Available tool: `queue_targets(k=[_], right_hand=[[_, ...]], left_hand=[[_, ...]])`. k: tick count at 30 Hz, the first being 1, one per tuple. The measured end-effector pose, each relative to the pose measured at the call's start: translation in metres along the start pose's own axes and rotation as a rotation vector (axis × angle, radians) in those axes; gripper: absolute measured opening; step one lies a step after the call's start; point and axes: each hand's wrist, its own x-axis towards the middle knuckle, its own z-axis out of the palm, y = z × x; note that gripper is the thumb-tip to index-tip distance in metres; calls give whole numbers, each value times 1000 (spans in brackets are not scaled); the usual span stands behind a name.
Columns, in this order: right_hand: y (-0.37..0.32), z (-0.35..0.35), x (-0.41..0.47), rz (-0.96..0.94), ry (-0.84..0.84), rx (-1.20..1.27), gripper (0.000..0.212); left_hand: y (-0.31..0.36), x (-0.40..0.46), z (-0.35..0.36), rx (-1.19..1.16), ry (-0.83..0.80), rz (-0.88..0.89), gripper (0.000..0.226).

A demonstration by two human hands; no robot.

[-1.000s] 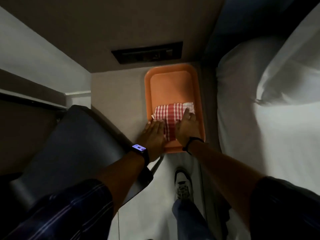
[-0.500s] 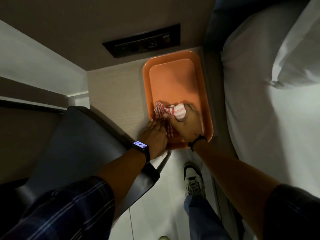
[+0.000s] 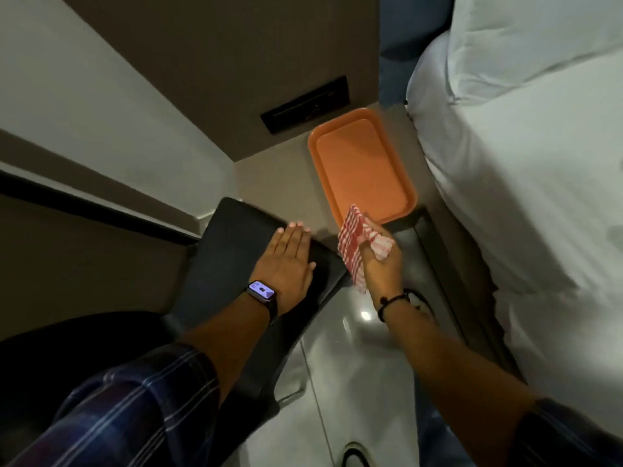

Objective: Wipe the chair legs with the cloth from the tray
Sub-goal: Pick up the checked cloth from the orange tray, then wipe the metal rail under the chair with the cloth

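My right hand (image 3: 382,267) grips a red and white checked cloth (image 3: 354,244), lifted off the orange tray (image 3: 364,170) and hanging just past the tray's near edge. The tray lies bare on a beige side table (image 3: 269,183). My left hand (image 3: 286,261) rests flat, fingers together, on the top of a dark chair (image 3: 236,251) to the left of the tray. The chair legs are hidden under the seat.
A bed with white sheets (image 3: 522,197) and a pillow (image 3: 526,42) fills the right side. A black socket panel (image 3: 305,104) sits in the wall behind the tray. Glossy pale floor (image 3: 354,382) shows between chair and bed, with my shoe (image 3: 419,303) under the right wrist.
My right hand gathered the cloth off the tray and lifted it toward me. My left hand left the tray and moved left onto the chair. The view pulled back.
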Motion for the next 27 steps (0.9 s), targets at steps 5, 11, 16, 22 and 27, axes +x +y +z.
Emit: queue_targets(k=[5,11,16,22,27], right_hand=[[-6,-7,-130,43,113,357,23],[44,-33,-238,100,95,438,19],[169,-48,-281,166,102,479,29],[316,-47,-308,202,101,528,59],[419,13,-289,54,116,314,56]], left_hand=[[12,-111,-23,94,60,56,75],[52,-208,18,160,-17,113,81],[74,-271,119,234,-65,130,77],[80,-316,228,322,-117,139,73],[56,-305,292,468,-133,148,69]])
